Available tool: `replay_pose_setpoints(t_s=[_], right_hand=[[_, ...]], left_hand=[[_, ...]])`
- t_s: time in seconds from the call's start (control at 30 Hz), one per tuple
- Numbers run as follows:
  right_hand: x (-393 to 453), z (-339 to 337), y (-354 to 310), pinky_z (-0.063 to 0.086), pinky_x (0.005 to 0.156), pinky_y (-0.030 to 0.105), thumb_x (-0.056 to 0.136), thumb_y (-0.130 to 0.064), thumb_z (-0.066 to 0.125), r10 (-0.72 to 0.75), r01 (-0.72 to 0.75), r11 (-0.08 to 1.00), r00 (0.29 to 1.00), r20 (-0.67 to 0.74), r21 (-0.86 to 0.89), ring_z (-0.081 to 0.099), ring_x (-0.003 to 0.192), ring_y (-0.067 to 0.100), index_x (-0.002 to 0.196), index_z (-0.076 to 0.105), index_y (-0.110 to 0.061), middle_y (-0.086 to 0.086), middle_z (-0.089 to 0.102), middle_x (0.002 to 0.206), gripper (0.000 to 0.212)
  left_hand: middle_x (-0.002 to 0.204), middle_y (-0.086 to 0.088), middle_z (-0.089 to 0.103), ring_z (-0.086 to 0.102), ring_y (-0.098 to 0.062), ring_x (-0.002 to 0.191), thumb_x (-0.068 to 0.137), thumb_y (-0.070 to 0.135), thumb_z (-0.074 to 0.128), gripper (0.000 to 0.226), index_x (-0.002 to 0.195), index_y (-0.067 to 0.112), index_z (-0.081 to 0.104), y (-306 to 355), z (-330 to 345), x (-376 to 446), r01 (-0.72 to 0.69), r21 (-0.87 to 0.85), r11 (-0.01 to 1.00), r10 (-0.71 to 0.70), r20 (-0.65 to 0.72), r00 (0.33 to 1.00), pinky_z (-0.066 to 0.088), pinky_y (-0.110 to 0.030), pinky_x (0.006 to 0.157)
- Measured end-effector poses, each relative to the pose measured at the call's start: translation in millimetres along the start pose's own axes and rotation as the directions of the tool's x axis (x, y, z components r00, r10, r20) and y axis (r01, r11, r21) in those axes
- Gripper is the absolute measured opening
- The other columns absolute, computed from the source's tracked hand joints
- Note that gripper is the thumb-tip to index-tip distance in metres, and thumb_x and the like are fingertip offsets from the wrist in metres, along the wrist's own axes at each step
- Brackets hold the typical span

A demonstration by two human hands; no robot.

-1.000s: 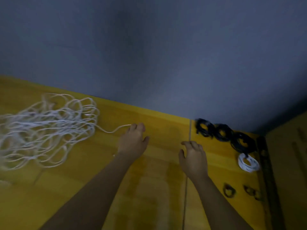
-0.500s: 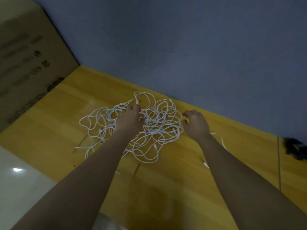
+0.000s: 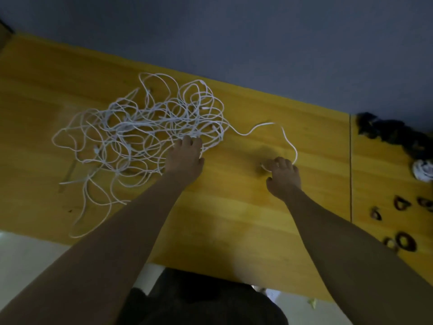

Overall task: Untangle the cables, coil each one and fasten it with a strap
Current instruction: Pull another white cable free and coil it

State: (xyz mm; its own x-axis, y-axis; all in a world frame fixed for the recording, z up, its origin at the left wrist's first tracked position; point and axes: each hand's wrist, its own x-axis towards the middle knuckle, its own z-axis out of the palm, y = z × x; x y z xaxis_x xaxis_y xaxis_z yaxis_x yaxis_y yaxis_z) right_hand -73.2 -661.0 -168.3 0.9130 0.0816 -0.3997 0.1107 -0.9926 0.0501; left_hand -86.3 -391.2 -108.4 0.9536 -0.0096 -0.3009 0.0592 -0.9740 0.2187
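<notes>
We see the left hand (image 3: pixel 185 158) resting on the white cable tangle (image 3: pixel 145 134) on the table (image 3: pixel 234 219), fingers bent; the right hand (image 3: pixel 283 177) pinches one freed strand (image 3: pixel 284 134). Finished coils (image 3: pixel 398 137) lie right; most remains, we judge.

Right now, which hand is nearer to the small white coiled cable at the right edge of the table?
The right hand. It sits mid-table, left of the white coil, pinching a loose cable end. The left hand is farther left, on the tangled white cables.
</notes>
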Motion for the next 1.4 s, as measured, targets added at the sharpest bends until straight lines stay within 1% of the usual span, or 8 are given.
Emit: replay_pose_setpoints(t_s=[0.23,0.37,0.5,0.6,0.7,0.9,1.07,1.4], right_hand=[[0,31,40,0.004,0.117,0.044,0.097,-0.014,0.034,-0.145,0.135,0.979,0.988,-0.053,-0.151,0.038,0.130,0.027,0.147,0.030,-0.021,0.008,0.047,0.132,0.050],[-3,14,24,0.036,0.102,0.037,0.101,-0.019,0.041,-0.355,0.369,0.920,0.927,-0.119,0.130,0.053,0.117,0.028,0.139,0.047,-0.018,0.012,0.059,0.124,0.038],[-17,-27,4,0.051,0.067,0.041,0.090,-0.013,0.059,-0.491,0.611,0.774,0.745,-0.451,0.167,0.066,0.079,0.037,0.100,0.069,0.000,0.019,0.067,0.083,0.019],[-23,-60,-3,0.050,0.063,0.040,0.090,-0.016,0.060,-0.537,0.694,0.712,0.638,-0.551,0.109,0.064,0.070,0.034,0.086,0.069,-0.002,0.016,0.065,0.074,0.017],[-20,-91,-6,0.046,0.068,0.039,0.093,-0.023,0.056,-0.459,0.689,0.708,0.615,-0.641,0.154,0.062,0.075,0.031,0.083,0.067,-0.004,0.011,0.066,0.076,0.024],[-5,-142,-34,0.033,0.057,0.024,0.101,-0.022,0.045,-0.259,0.624,0.538,0.762,-0.594,0.566,0.052,0.065,0.004,0.087,0.061,-0.016,-0.012,0.055,0.067,0.022],[-1,-191,-78,0.034,0.053,0.020,0.102,-0.023,0.043,-0.202,0.591,0.383,0.803,-0.560,0.709,0.046,0.054,0.002,0.080,0.052,-0.032,-0.021,0.053,0.058,0.025],[4,-448,-188,0.030,0.059,0.033,0.099,-0.022,0.046,0.096,0.726,0.524,0.469,-0.878,0.445,0.047,0.066,0.025,0.092,0.063,-0.008,0.009,0.052,0.068,0.024]], left_hand=[[0.133,-0.010,0.043,0.042,-0.031,0.126,0.097,0.033,0.051,0.040,0.131,0.015,0.041,53,33,-10,-0.045,0.014,0.999,0.044,0.058,0.997,0.045,-0.042,0.094],[0.143,-0.007,0.037,0.035,-0.028,0.133,0.098,0.032,0.050,0.048,0.142,0.018,0.034,80,34,-10,-0.151,-0.060,0.987,0.152,0.013,0.988,0.039,-0.042,0.102],[0.155,-0.002,0.025,0.025,-0.022,0.141,0.100,0.037,0.041,0.054,0.149,0.020,0.026,100,20,-7,-0.338,0.041,0.940,0.339,-0.041,0.940,0.031,-0.038,0.107],[0.128,-0.009,0.055,0.051,-0.029,0.120,0.097,0.037,0.049,0.035,0.120,0.013,0.061,101,-8,-13,-0.343,0.224,0.912,0.386,-0.194,0.902,0.042,-0.042,0.092],[0.098,-0.012,0.065,0.060,-0.034,0.097,0.094,0.024,0.056,0.020,0.098,0.009,0.069,86,-45,-25,-0.296,0.162,0.941,0.337,-0.380,0.861,0.044,-0.041,0.076],[0.084,-0.010,0.068,0.061,-0.035,0.080,0.102,0.034,0.035,0.032,0.101,0.012,0.059,30,-138,-38,0.035,-0.423,0.905,-0.296,-0.570,0.766,0.050,-0.044,0.070],[0.074,-0.003,0.067,0.062,-0.030,0.077,0.103,0.028,0.034,0.028,0.094,0.012,0.055,-4,-195,-37,-0.057,-0.608,0.792,-0.424,-0.614,0.666,0.051,-0.043,0.075],[0.089,-0.016,0.060,0.056,-0.004,0.059,0.100,-0.001,0.033,0.021,0.088,0.006,0.049,-33,-388,4,-0.566,-0.648,0.509,-0.220,-0.734,0.643,0.045,-0.016,0.056]])
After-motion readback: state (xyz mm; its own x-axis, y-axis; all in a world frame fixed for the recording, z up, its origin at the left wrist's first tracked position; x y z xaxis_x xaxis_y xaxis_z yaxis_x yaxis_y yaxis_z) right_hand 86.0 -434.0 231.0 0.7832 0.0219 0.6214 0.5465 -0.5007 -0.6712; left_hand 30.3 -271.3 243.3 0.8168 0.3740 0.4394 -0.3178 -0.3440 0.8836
